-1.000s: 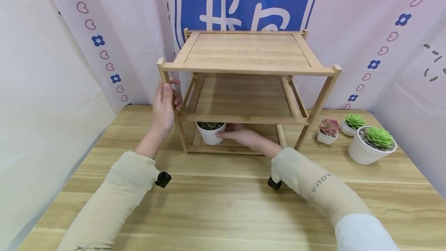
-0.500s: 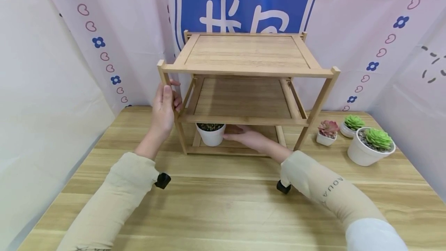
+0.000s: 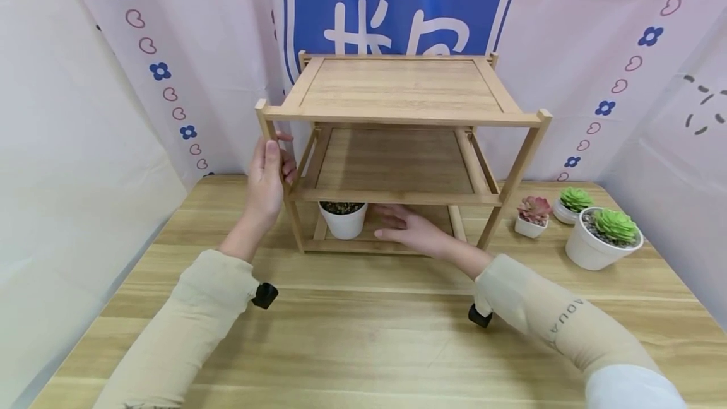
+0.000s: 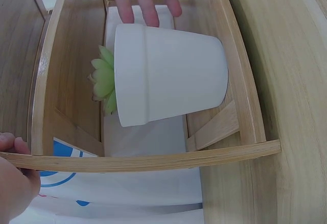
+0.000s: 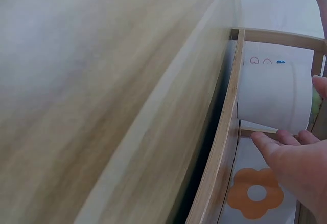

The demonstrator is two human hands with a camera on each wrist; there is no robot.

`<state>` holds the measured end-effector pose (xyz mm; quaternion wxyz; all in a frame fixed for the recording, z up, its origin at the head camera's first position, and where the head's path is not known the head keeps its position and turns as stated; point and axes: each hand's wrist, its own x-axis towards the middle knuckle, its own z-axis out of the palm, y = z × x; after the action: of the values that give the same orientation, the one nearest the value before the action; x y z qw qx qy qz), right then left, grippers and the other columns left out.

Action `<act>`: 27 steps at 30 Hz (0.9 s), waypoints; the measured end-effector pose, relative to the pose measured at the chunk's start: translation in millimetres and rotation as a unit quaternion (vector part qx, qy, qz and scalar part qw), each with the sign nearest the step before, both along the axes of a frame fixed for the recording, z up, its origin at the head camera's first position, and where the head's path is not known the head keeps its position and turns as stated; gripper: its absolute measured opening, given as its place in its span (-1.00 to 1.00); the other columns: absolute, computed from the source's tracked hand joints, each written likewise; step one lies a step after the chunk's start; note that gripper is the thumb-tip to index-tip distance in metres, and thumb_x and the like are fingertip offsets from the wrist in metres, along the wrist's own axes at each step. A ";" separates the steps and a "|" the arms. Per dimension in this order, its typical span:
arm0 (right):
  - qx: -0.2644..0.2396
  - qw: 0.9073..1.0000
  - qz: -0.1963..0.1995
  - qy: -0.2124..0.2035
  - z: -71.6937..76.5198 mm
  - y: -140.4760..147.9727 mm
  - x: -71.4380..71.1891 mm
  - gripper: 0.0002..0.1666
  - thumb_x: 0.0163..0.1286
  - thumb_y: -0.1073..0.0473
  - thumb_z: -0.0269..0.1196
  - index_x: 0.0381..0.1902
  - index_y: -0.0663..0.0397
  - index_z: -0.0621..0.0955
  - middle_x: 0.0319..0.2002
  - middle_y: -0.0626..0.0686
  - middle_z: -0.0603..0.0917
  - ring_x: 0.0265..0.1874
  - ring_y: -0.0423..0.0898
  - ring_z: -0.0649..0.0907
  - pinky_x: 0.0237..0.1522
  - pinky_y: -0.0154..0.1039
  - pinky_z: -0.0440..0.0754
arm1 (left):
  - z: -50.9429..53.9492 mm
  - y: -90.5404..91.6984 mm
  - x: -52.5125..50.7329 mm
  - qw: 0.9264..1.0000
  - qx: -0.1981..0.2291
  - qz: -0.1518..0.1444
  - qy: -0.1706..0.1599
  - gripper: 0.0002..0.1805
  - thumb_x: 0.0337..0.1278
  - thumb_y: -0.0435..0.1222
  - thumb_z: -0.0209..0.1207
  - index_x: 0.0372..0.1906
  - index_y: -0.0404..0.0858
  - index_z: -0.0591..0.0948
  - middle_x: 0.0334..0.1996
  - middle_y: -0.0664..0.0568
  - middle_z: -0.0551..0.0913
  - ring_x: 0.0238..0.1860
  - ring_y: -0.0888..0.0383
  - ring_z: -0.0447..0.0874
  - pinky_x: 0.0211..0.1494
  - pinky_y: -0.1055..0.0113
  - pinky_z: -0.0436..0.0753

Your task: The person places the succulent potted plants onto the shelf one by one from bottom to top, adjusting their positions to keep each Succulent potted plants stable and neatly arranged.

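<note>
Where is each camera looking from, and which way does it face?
Head: on the person's head, facing forward and down at the wooden rack; the left hand and right hand show.
Left wrist: on that wrist, facing the white pot inside the rack; left hand at lower left, right hand at top.
Right wrist: on that wrist, facing along the rack toward the pot; right hand at lower right.
Shared: both wrist views show the pot sideways.

Right of the white pot (image 3: 344, 223), the open front of the lower shelf (image 3: 352, 246) left room for the right hand (image 3: 416, 233) to pass; the middle shelf (image 3: 397, 160) roofed that gap, the front right post (image 3: 514, 178) bounded it, and the pot barred the way leftward; another opening ran between middle and top shelf (image 3: 400, 85).
</note>
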<state>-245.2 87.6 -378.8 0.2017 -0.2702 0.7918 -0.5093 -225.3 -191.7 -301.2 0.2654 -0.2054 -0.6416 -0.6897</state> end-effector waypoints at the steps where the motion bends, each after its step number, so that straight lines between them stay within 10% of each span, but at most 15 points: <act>1: -0.010 1.000 0.007 0.008 0.0 1.0 0.8 -0.17 0.56 0.09 0.25 0.61 0.13 0.14 0.56 0.19 0.19 0.52 0.19 0.22 0.43 0.13 0.29 | 0.2 0.0 -0.2 1.000 0.001 0.000 0.000 -0.56 0.56 0.13 -0.12 0.00 -0.15 0.49 -0.54 0.09 0.30 -0.55 0.25 0.23 -0.49 0.48 0.28; 27: -0.064 0.996 0.057 0.038 -5.8 36.6 30.8 -0.28 0.55 0.21 0.25 0.51 0.34 0.26 0.49 0.31 0.30 0.47 0.26 0.30 0.42 0.08 0.32 | -0.5 -0.3 -2.3 1.000 -0.001 0.003 0.004 -0.60 0.57 0.10 -0.12 -0.01 -0.11 0.51 -0.55 0.06 0.29 -0.56 0.20 0.22 -0.49 0.48 0.29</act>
<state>-214.4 124.2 -384.6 0.1828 -0.3463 0.7479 -0.5360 -227.6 -191.9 -301.7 0.2698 -0.2071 -0.6415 -0.6876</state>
